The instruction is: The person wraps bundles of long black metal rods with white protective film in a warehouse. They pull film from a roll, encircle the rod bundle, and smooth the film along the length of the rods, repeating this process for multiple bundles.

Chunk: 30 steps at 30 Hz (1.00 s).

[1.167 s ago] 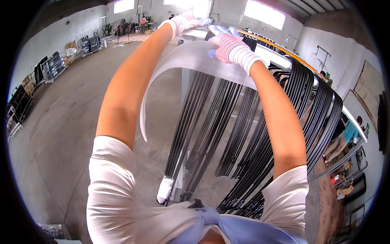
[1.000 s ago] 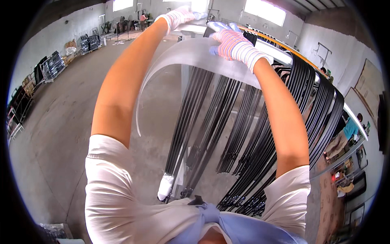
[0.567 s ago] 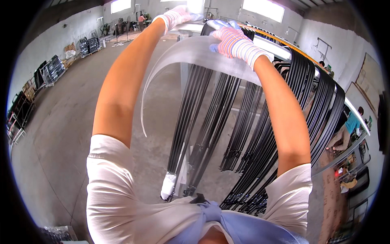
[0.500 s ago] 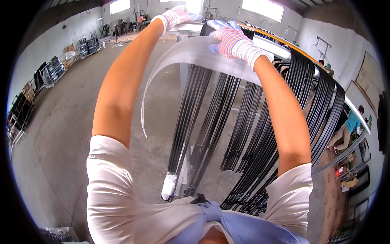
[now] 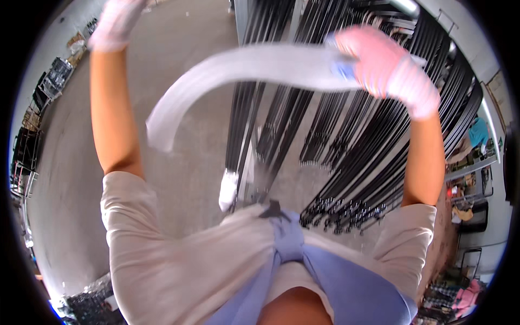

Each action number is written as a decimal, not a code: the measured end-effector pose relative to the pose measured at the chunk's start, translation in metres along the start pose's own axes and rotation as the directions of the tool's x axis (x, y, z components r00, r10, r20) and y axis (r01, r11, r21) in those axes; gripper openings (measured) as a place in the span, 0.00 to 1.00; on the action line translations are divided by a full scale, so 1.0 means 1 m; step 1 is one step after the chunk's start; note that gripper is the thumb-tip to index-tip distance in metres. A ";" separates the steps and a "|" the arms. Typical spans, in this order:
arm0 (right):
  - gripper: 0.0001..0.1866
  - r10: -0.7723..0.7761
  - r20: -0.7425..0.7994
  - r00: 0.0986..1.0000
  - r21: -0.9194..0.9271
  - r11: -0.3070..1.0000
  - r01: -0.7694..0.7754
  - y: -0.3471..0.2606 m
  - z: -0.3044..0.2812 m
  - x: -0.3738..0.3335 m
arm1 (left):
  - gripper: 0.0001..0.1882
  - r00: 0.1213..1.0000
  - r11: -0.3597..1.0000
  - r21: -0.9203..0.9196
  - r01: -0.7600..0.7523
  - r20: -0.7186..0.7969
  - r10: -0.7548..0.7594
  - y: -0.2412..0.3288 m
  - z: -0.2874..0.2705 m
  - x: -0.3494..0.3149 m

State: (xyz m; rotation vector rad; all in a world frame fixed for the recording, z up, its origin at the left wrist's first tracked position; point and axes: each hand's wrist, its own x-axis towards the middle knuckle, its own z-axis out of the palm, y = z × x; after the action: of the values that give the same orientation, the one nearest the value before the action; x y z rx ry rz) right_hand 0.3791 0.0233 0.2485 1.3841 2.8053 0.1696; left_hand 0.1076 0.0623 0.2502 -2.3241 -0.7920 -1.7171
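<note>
Grey floor (image 5: 65,216) spreads beneath the black rods (image 5: 374,146), which hang in dense rows. The white strip (image 5: 249,64) arches in front of them, its left end loose. To handle it well, I would leave the bend wide so it does not crease, and hold the loose end clear of the rods' tips, where it could snag.

The right hand (image 5: 387,70) has the strip's right end, its fingers looking closed with the thumb (image 5: 345,69) over the strip; blur hides how tightly. The left hand (image 5: 116,21), well apart from the strip, is cut off above, so I cannot tell how open its fingers are or whether they hold anything
</note>
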 end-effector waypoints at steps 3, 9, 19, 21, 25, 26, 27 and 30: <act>0.05 -0.300 -0.104 0.948 0.160 0.936 0.314 0.023 0.124 -0.049 | 0.15 0.998 0.931 -0.362 0.040 0.059 -0.020 0.040 -0.016 -0.105; 0.11 0.220 0.821 0.526 -0.175 0.975 -0.136 0.006 0.279 -0.111 | 0.14 0.707 0.447 -0.551 0.705 0.597 -0.378 0.084 0.018 -0.280; 0.14 0.075 0.865 0.496 0.060 0.966 -0.250 -0.020 0.396 -0.131 | 0.10 0.047 0.157 0.199 0.967 0.468 -0.883 0.035 0.096 -0.478; 0.20 0.001 0.805 0.594 0.170 0.958 -0.232 -0.027 0.406 -0.108 | 0.08 0.027 0.128 0.163 0.978 0.512 -0.859 0.020 0.105 -0.483; 0.24 -0.013 0.720 0.694 0.239 0.943 -0.230 -0.048 0.404 -0.057 | 0.07 -0.199 -0.318 -0.106 0.942 0.587 -0.785 0.009 0.124 -0.490; 0.23 -0.017 0.701 0.713 0.272 0.931 -0.245 -0.051 0.407 -0.049 | 0.07 -0.187 -0.327 -0.139 0.935 0.590 -0.785 0.017 0.126 -0.477; 0.22 -0.031 0.681 0.732 0.321 0.911 -0.260 -0.052 0.411 -0.041 | 0.07 -0.175 -0.336 -0.173 0.926 0.592 -0.787 0.026 0.129 -0.467; 0.18 -0.136 0.585 0.800 0.630 0.697 -0.342 -0.047 0.439 -0.026 | 0.15 0.099 0.099 -0.042 0.994 0.721 -0.685 0.046 0.128 -0.444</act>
State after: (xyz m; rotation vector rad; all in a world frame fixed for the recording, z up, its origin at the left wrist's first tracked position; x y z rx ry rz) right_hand 0.3825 0.0151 -0.1940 1.3373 2.2633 -1.2786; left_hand 0.1463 -0.0686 -0.1933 -2.9870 -2.7993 -1.6055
